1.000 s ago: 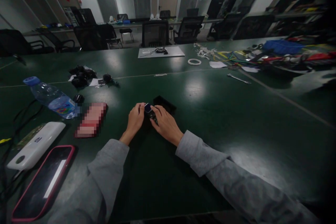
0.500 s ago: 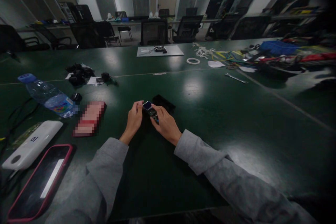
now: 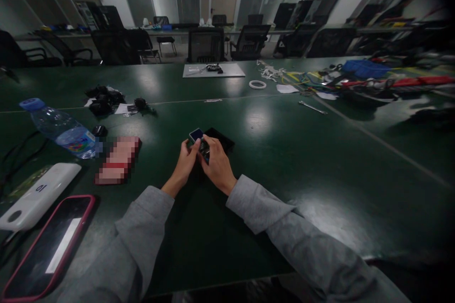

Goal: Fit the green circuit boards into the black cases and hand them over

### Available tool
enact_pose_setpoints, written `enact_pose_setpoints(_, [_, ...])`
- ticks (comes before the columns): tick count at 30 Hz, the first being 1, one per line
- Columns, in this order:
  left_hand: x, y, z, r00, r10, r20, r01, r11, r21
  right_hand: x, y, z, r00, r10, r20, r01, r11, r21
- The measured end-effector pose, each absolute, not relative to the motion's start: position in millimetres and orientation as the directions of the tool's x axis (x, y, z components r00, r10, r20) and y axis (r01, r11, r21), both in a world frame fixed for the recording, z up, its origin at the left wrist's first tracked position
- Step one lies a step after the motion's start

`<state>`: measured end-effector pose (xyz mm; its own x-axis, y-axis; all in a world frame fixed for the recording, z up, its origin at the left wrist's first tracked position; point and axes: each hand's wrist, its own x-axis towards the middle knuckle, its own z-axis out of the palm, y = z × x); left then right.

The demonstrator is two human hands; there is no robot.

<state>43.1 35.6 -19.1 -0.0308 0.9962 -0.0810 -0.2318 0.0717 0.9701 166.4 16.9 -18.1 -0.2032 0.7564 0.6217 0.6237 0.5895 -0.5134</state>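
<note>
Over green surface (image 3: 284, 161), gripping display board (image 3: 196, 134) with fingers (image 3: 212, 144) of left hand (image 3: 184, 162) and right hand (image 3: 218, 165), now closer together, likely steadying it.

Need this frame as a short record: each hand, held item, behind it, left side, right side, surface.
left hand: gripping the circuit board, thumb by its screen
right hand: gripping the same board
held item: dark screen at far end; rest partly covered by fingers
behind it: black object, shape unclear
left side: blue-capped bottle, red-rimmed phone
right side: wrench
surface: dark green table
</note>
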Motion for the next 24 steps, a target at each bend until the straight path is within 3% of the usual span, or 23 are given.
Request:
enact_pose_setpoints(12, [30.9, 42.0, -14.3, 0.057, 0.972, -0.229, -0.507, 0.226, 0.832, 172.1, 8.9, -10.5, -0.350, 0.696, 0.628, 0.615, 0.676, -0.406])
enact_pose_setpoints(17, [27.2, 42.4, -6.1, 0.152, 0.947, -0.283, -0.568, 0.318, 0.759, 188.7, 14.8, -5.8, -0.267, 0.643, 0.718, 0.654, 0.668, -0.355])
enact_pose_setpoints(24, [22.2, 46.9, -4.3, 0.133, 0.933, -0.334, -0.602, 0.343, 0.721, 213.5, 30.0, -12.4, -0.119, 0.703, 0.702, 0.777, 0.506, -0.375])
